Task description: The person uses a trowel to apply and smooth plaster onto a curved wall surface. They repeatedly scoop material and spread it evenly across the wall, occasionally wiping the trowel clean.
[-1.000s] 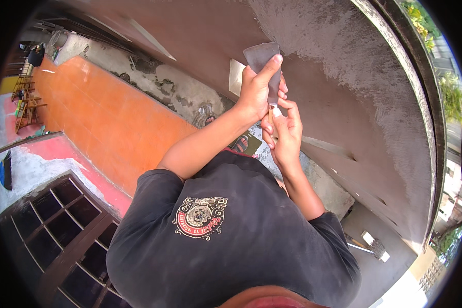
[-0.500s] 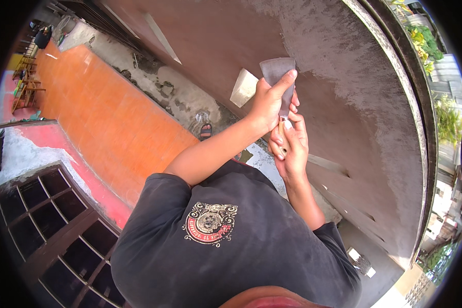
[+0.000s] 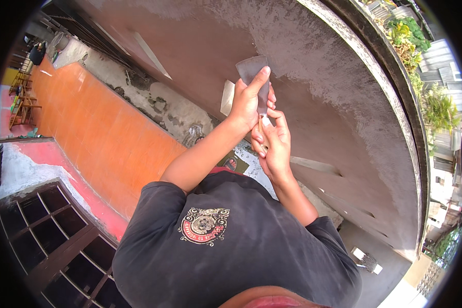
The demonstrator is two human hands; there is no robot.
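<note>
A putty knife [image 3: 250, 70] with a broad grey metal blade and a light wooden handle is in front of my chest, its blade pointing away from me. My left hand [image 3: 246, 104] grips the blade, thumb laid along its face and fingers behind it. Lower down, my right hand [image 3: 276, 142] is closed around the handle, its thumb near the metal collar. The two hands nearly touch. Behind the knife rises a brown wall [image 3: 323, 123], partly coated with rough grey. A pale rectangular patch [image 3: 227, 97] shows beside my left hand.
An orange tiled floor [image 3: 108, 133] stretches off to the left, bordered by a stained concrete strip [image 3: 159, 100]. A dark-framed window [image 3: 61, 226] is at lower left, wooden chairs [image 3: 23, 105] farther off. The wall's curved top edge [image 3: 395, 102] runs along the right; plants [image 3: 439, 110] lie beyond.
The view has shifted a little, so both hands and the putty knife appear farther left. Their grip on the blade and handle looks the same. A sandalled foot now shows below the forearms.
</note>
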